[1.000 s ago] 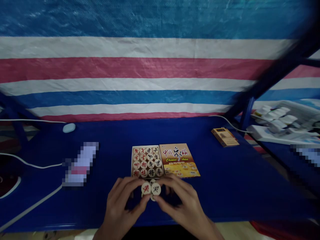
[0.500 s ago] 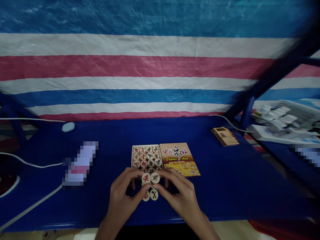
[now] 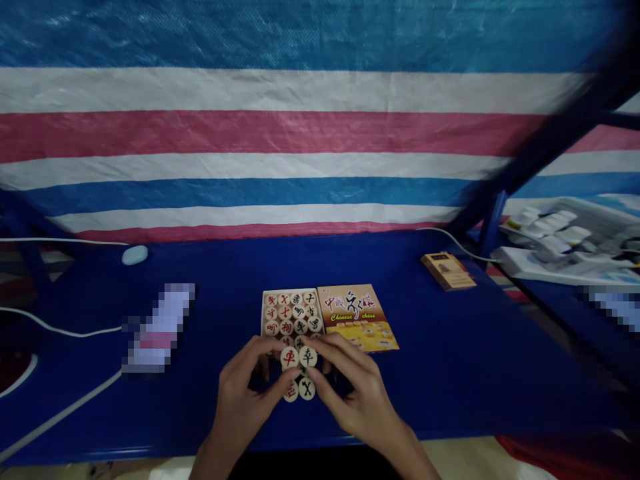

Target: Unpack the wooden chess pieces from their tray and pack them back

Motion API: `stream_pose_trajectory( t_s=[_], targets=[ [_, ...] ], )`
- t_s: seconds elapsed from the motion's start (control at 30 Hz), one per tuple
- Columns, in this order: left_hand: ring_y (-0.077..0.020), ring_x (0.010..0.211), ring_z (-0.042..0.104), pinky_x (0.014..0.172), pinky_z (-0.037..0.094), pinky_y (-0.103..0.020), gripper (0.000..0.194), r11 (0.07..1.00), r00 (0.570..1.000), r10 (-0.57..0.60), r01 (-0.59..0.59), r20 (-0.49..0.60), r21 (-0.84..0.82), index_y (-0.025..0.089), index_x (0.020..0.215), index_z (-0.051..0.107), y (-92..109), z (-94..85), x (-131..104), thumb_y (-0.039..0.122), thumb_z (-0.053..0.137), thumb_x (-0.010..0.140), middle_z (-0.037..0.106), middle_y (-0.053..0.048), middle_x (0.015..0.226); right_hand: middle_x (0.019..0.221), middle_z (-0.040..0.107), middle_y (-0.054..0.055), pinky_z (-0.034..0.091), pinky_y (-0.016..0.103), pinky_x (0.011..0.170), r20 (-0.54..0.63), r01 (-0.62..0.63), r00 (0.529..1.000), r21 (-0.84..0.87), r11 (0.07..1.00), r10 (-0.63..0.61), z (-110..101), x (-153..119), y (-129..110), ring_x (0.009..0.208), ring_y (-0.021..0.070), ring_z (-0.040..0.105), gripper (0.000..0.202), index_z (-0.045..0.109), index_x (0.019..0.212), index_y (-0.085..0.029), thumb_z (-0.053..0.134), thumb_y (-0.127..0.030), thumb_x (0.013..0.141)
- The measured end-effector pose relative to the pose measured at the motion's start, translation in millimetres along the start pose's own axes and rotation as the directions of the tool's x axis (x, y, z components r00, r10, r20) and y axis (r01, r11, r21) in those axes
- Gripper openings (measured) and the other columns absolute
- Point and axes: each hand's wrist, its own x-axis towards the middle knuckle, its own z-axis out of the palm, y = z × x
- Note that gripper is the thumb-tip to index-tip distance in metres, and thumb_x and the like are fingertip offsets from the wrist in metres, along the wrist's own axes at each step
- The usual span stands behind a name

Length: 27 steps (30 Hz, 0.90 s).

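Observation:
My left hand (image 3: 246, 381) pinches a round Chinese chess piece with a red character (image 3: 289, 358) between thumb and fingers. Against its right side sits a chess piece with a black character (image 3: 308, 357), which my right hand (image 3: 356, 381) grips the same way. Both pieces face up toward me. Nearer to me lie a second red piece (image 3: 291, 391), partly covered by my left thumb, and a second black piece (image 3: 307, 388). Just beyond my fingers is an open white box (image 3: 263, 307) with rows of red and black pieces. My hands hide its near edge.
The printed Chinese chess lid (image 3: 360, 319) lies right of the box. A phone with a blurred screen (image 3: 160, 327), a white cable (image 3: 60, 420) and a pale blue case (image 3: 135, 255) are left. A small brown-yellow box (image 3: 449, 271) sits at the back right of the blue table (image 3: 465, 373).
The black piece in my right hand has turned, so its character now stands more upright. My hands stay in nearly the same place; the view has shifted slightly.

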Motion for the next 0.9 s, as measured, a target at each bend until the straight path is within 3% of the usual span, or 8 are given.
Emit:
stream_pose_trajectory(
  t_s=[0.13, 0.5, 0.77, 0.9],
  targets=[
    [-0.0097, 0.063, 0.058, 0.059, 0.050, -0.023, 0.022, 1.000, 1.000, -0.005, 0.005, -0.010, -0.004, 0.024, 0.106, 0.065, 1, -0.6, 1, 0.028, 0.076, 0.087, 0.067, 0.002, 0.083, 0.112, 0.069, 0.006, 0.059, 0.033, 0.080, 0.037, 0.002, 0.999, 0.011, 1.000, -0.002, 0, -1, 0, 0.087, 0.0164, 0.067, 0.046, 0.059, 0.138, -0.031, 0.063, -0.021, 0.094],
    [-0.0073, 0.058, 0.059, 0.058, 0.052, -0.017, 0.020, 1.000, 1.000, -0.015, 0.015, -0.026, -0.025, 0.024, 0.106, 0.067, 0, 0.8, 1, 0.024, 0.075, 0.087, 0.063, 0.007, 0.069, 0.095, 0.068, 0.002, 0.056, 0.031, 0.072, -0.022, -0.003, 1.000, 0.060, 0.998, 0.005, 4, 0, 3, 0.071, 0.0125, 0.062, 0.041, 0.062, 0.131, -0.030, 0.067, -0.021, 0.091],
    [-0.0081, 0.056, 0.061, 0.056, 0.052, -0.018, 0.020, 0.999, 0.999, -0.044, 0.044, -0.020, 0.003, 0.024, 0.104, 0.067, 2, -0.3, -1, 0.027, 0.075, 0.087, 0.066, 0.007, 0.069, 0.096, 0.069, 0.002, 0.056, 0.031, 0.072, -0.020, -0.004, 1.000, 0.048, 0.999, 0.005, 4, 0, 3, 0.074, 0.0134, 0.062, 0.038, 0.063, 0.129, -0.028, 0.067, -0.021, 0.092],
    [-0.0086, 0.058, 0.060, 0.058, 0.052, -0.020, 0.020, 0.997, 0.993, -0.060, 0.065, -0.100, 0.041, 0.023, 0.107, 0.066, 3, -2.5, 8, 0.029, 0.072, 0.089, 0.067, 0.005, 0.073, 0.105, 0.071, 0.004, 0.057, 0.034, 0.080, -0.090, -0.031, 0.996, -0.033, 0.999, 0.028, -1, 12, 3, 0.091, 0.0179, 0.067, 0.035, 0.064, 0.128, -0.028, 0.065, -0.024, 0.093]
  ],
)
